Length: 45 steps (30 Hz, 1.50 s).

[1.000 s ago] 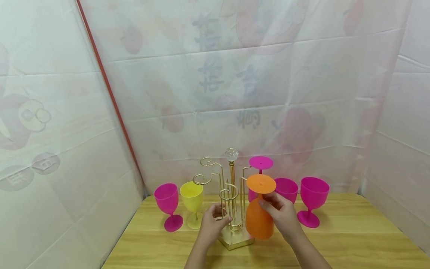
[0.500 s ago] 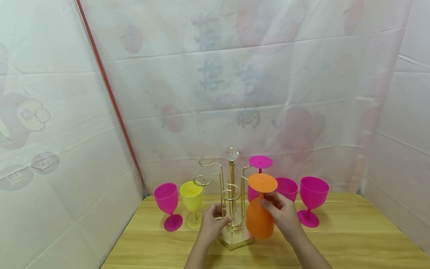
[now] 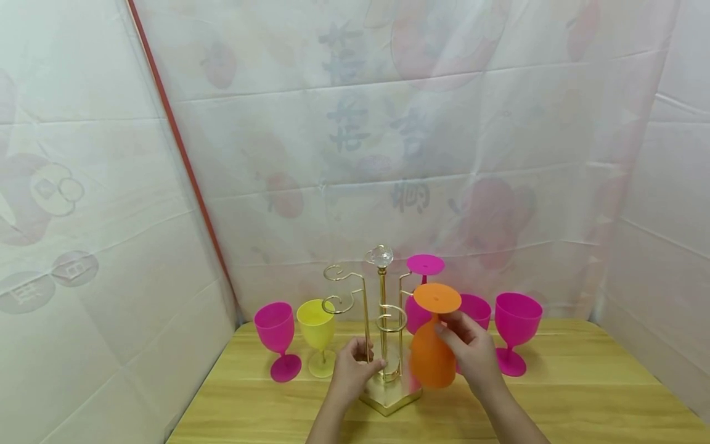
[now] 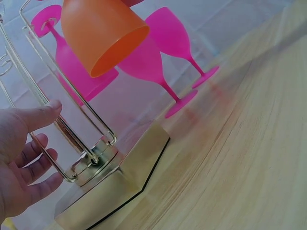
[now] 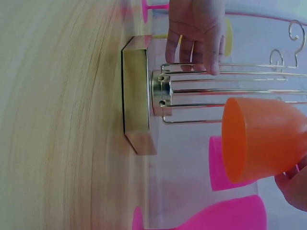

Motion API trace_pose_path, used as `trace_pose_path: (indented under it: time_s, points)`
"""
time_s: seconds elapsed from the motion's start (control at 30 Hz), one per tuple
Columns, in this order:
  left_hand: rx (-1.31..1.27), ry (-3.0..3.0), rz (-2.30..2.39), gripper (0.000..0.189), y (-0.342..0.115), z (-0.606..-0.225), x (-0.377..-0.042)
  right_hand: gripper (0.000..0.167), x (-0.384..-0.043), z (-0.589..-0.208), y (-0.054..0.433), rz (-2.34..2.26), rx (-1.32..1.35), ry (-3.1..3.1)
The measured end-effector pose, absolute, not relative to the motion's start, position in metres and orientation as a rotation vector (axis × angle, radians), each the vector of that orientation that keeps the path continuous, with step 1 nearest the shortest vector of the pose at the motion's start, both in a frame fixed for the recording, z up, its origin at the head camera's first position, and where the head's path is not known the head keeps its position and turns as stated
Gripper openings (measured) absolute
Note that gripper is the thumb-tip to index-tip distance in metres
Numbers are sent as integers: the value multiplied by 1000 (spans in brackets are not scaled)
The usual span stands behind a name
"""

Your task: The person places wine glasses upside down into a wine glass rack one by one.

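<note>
A gold wire goblet rack (image 3: 391, 401) with a clear ball on top stands at the table's middle. My left hand (image 3: 352, 370) holds its upright wires low down, thumb in front and fingers behind, as the left wrist view also shows. With my right hand (image 3: 476, 348) I pinch the stem of an upside-down orange goblet (image 3: 432, 364) just right of the rack. Its mouth hangs above the table in the right wrist view. Whether its stem sits in a rack hook is hidden. Behind it, a magenta goblet (image 3: 425, 265) hangs upside down on the rack.
On the wooden table (image 3: 249, 413), a magenta goblet (image 3: 275, 330) and a yellow goblet (image 3: 317, 330) stand upright at the left. Two more magenta ones stand at the right, one a magenta goblet (image 3: 518, 317) in plain sight, the other partly behind my right hand. A cloth backdrop (image 3: 355, 154) closes the back.
The rack's wire hooks have turned, the front ring shifting right and the hanging magenta goblet slightly left. The orange goblet and my right hand have moved slightly right and up.
</note>
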<state>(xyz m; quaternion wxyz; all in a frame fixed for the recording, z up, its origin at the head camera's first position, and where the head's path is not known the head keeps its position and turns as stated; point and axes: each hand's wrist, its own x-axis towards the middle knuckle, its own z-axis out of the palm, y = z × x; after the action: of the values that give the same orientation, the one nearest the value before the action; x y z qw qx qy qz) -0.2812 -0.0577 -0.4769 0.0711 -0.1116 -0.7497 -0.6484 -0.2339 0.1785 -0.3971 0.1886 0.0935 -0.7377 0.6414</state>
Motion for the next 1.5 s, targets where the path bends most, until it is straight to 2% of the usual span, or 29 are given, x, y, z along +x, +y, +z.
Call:
trace_pose_path:
  time_s: [0.4, 0.9, 1.2, 1.5]
  points:
    - [-302, -2308, -1904, 36, -50, -479, -281, 47, -231, -395, 178, 1768, 132, -1972]
    - [-177, -2313, -1868, 41, -34, -484, -278, 53, -233, -400, 174, 1481, 242, -1741]
    - [-143, -2322, -1823, 46, -25, -480, -272, 38, -215, -382, 155, 1325, 263, -1690]
    - [-20, -2357, -1663, 45, -12, -481, -268, 26, -229, -405, 151, 1431, 408, -1660]
